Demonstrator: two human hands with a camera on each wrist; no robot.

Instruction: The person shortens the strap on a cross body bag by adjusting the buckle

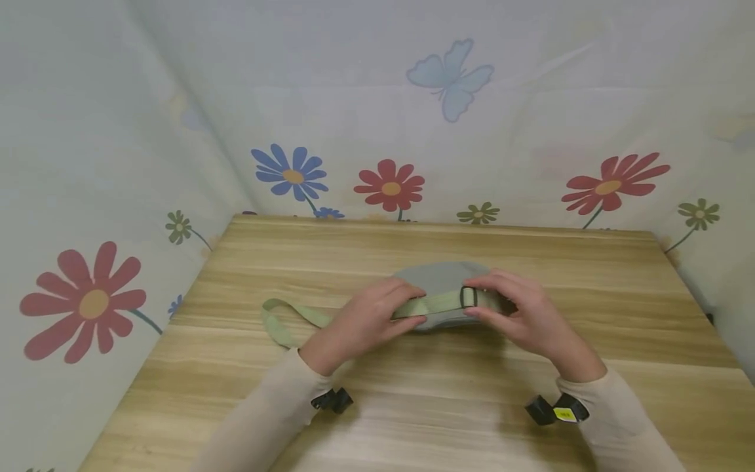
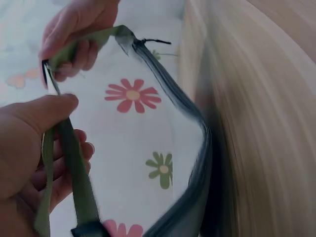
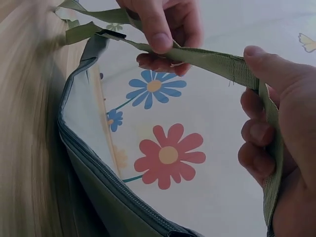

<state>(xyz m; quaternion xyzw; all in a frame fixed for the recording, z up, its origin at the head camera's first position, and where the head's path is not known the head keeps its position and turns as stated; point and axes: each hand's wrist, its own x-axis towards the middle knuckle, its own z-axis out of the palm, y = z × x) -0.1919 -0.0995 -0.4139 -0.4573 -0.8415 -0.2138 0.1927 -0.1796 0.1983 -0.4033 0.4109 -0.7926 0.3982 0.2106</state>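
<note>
A grey-green belt bag (image 1: 439, 275) stands on the wooden table, and its light green webbing strap (image 1: 436, 303) is drawn up in front of it. My left hand (image 1: 368, 314) pinches the strap between thumb and fingers. Beside a black slider buckle (image 1: 468, 297), my right hand (image 1: 527, 311) grips the strap, thumb on one side and fingers curled behind. Spare strap trails in a loop (image 1: 274, 321) past the left wrist. Along the bag's edge runs a zipper (image 3: 118, 182), seen in the right wrist view.
The wooden table (image 1: 413, 406) reaches back to a pale cloth wall (image 1: 330, 85) printed with flowers and a butterfly. Similar cloth hangs at both sides. A small black camera (image 1: 333, 400) sits on the left wrist, another (image 1: 554, 410) on the right.
</note>
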